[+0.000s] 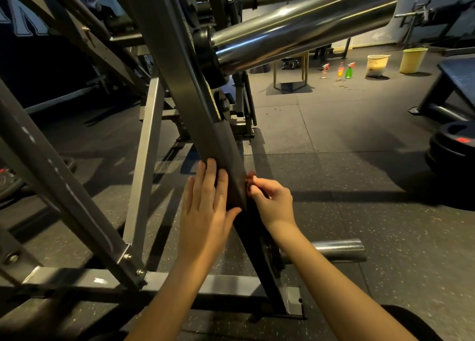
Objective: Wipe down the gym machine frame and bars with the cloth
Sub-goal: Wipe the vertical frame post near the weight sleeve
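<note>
Centrally, slanted frame bar (195,104) of the gym machine, left hand (205,212) flat on it, grip apart, right hand's (272,202) grip pinching its edge; chrome bar (303,29) above, spray bottles (340,71) and two buckets (377,65) beyond, weight plates (452,148) right, far-left lettering (23,22) blurred.

We see a dark speckled rubber floor (347,140), laid in tiles w/ visible seams. The frame (144,145) stands on it, its base bar (226,284) running flat across, close to us. Farther back, R of centre, three spray bottles stand in a row: pale bottle (325,71), yellow bottle (340,71), green bottle (349,70). Just R of them sits a white bucket (377,65), then a yellow bucket (413,60), not touching. A gold-legged stand (305,68) sits L of the bottles. At far R a bench (457,78) stands, w/ stacked black plates (452,145) in front of it.
</note>
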Action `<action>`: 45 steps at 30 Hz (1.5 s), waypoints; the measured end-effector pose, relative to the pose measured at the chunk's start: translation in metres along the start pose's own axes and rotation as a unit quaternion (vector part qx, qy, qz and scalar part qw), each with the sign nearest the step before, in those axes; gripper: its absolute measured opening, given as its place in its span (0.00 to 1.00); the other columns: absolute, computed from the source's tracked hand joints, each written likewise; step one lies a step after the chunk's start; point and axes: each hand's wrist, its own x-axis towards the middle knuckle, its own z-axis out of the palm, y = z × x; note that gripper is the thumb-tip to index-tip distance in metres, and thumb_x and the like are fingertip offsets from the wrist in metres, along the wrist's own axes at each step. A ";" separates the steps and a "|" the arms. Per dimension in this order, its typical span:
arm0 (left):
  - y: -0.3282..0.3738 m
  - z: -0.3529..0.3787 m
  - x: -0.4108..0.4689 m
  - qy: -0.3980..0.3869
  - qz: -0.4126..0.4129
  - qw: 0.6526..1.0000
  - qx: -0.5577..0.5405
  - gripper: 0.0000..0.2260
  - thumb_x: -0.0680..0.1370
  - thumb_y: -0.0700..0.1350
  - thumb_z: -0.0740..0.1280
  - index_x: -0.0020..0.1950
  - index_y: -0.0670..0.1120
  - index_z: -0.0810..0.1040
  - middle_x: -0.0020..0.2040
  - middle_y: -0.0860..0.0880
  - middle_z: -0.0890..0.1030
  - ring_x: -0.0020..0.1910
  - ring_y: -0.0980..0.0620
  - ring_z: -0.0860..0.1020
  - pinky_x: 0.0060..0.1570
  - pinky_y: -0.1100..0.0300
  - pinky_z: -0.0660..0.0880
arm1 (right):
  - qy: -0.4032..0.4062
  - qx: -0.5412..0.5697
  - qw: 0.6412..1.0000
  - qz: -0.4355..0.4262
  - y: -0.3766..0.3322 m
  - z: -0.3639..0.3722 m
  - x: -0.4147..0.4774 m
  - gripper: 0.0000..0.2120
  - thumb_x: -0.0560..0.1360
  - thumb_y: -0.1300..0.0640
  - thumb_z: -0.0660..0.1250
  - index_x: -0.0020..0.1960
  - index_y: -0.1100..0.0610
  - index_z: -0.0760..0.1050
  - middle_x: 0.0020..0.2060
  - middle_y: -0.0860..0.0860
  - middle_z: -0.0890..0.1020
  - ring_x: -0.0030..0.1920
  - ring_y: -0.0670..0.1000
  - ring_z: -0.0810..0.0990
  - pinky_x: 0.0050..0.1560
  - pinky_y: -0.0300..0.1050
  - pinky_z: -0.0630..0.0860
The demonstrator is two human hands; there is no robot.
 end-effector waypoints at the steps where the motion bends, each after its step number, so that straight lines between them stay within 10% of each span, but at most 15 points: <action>1: -0.001 0.002 -0.001 0.006 0.002 1.000 -0.001 0.43 0.68 0.47 0.77 0.75 0.38 0.58 0.75 0.37 0.56 0.75 0.38 0.55 0.75 0.47 0.50 | -0.001 0.032 0.999 -0.026 -0.006 0.001 0.001 0.10 0.76 0.65 0.68 0.55 0.57 0.81 0.54 0.52 0.81 0.55 0.47 0.79 0.61 0.47 0.76; 6: -0.001 0.002 -0.002 0.014 -0.001 1.000 -0.014 0.42 0.69 0.46 0.76 0.76 0.39 0.56 0.75 0.37 0.55 0.75 0.39 0.54 0.75 0.49 0.48 | -0.021 0.047 0.994 -0.094 -0.004 0.001 0.002 0.07 0.78 0.64 0.66 0.52 0.54 0.79 0.51 0.52 0.80 0.53 0.47 0.80 0.54 0.37 0.76; 11: -0.003 0.001 0.001 0.004 0.009 1.000 -0.008 0.44 0.68 0.49 0.77 0.75 0.39 0.57 0.75 0.37 0.56 0.74 0.37 0.56 0.73 0.46 0.53 | -0.040 0.065 0.991 0.112 0.032 0.011 -0.010 0.15 0.83 0.55 0.56 0.66 0.49 0.73 0.61 0.48 0.78 0.61 0.46 0.75 0.66 0.48 0.71; 17: -0.003 0.004 -0.001 0.009 0.013 1.000 -0.009 0.39 0.71 0.47 0.72 0.75 0.38 0.56 0.75 0.37 0.55 0.75 0.37 0.55 0.75 0.46 0.51 | -0.097 0.137 0.986 -0.016 0.002 0.012 -0.019 0.20 0.82 0.60 0.56 0.69 0.41 0.68 0.70 0.43 0.70 0.70 0.41 0.68 0.69 0.39 0.67; 25: -0.002 0.002 0.000 -0.006 0.007 1.000 0.000 0.42 0.70 0.50 0.74 0.76 0.39 0.56 0.75 0.37 0.55 0.75 0.37 0.55 0.74 0.46 0.51 | -0.079 0.071 0.983 0.151 0.048 0.014 -0.027 0.21 0.84 0.51 0.51 0.76 0.43 0.59 0.75 0.48 0.64 0.74 0.51 0.63 0.74 0.56 0.59; 31: -0.001 0.003 0.000 0.000 0.004 1.000 -0.009 0.41 0.70 0.47 0.73 0.76 0.38 0.55 0.75 0.37 0.55 0.75 0.38 0.54 0.74 0.46 0.51 | -0.134 0.148 0.980 0.001 0.027 0.012 -0.026 0.21 0.82 0.52 0.54 0.73 0.36 0.58 0.76 0.42 0.59 0.75 0.44 0.58 0.75 0.48 0.58; 39: -0.003 0.004 -0.001 -0.005 0.005 1.000 -0.009 0.43 0.70 0.50 0.75 0.76 0.39 0.55 0.76 0.38 0.54 0.76 0.40 0.52 0.74 0.45 0.53 | -0.094 0.059 0.981 0.158 0.061 0.010 -0.028 0.23 0.84 0.54 0.52 0.76 0.40 0.55 0.77 0.47 0.59 0.76 0.52 0.59 0.75 0.56 0.57; 45: -0.005 0.004 -0.001 -0.005 0.018 1.000 -0.010 0.41 0.72 0.51 0.72 0.76 0.39 0.55 0.76 0.37 0.54 0.75 0.38 0.54 0.75 0.46 0.52 | -0.134 0.080 0.988 0.022 0.050 0.004 -0.027 0.23 0.84 0.54 0.54 0.77 0.42 0.55 0.76 0.43 0.60 0.75 0.43 0.59 0.74 0.46 0.58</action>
